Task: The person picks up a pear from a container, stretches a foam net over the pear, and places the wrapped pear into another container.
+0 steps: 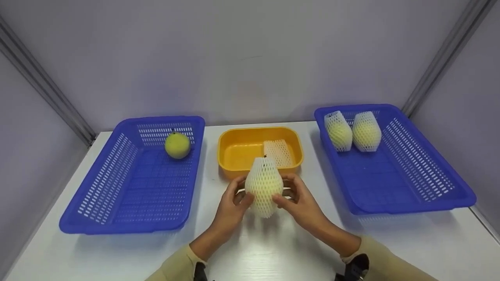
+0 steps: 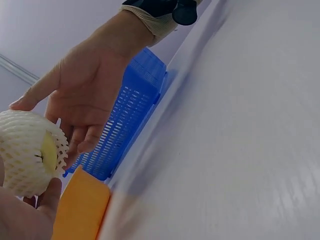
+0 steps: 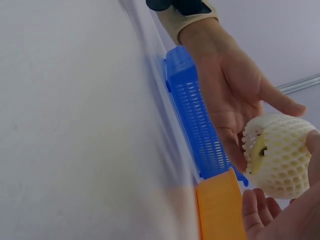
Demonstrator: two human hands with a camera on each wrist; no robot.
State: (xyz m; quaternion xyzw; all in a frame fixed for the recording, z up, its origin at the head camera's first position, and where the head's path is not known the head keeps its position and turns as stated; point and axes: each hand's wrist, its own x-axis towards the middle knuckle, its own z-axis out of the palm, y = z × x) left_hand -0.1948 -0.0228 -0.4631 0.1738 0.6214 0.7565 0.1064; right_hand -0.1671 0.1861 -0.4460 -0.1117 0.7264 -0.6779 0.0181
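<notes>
A pear (image 1: 265,187) in a white foam net sleeve is held upright between both hands, over the table in front of the orange tub. Its dark stem pokes out at the sleeve's top in the head view. My left hand (image 1: 229,207) grips it from the left, thumb on the near side and fingers curled round behind. From the right, my right hand (image 1: 304,205) grips it the same way. The left wrist view shows the sleeved pear's (image 2: 30,152) lower end, where yellow skin and a dark spot show through the net's opening.
An orange tub (image 1: 234,169) behind the hands contains a flat foam net (image 1: 278,153). At left, a blue basket (image 1: 156,226) holds a bare pear (image 1: 177,145). The right blue basket (image 1: 414,208) holds two sleeved pears (image 1: 366,132). Walls enclose the white table (image 1: 258,257).
</notes>
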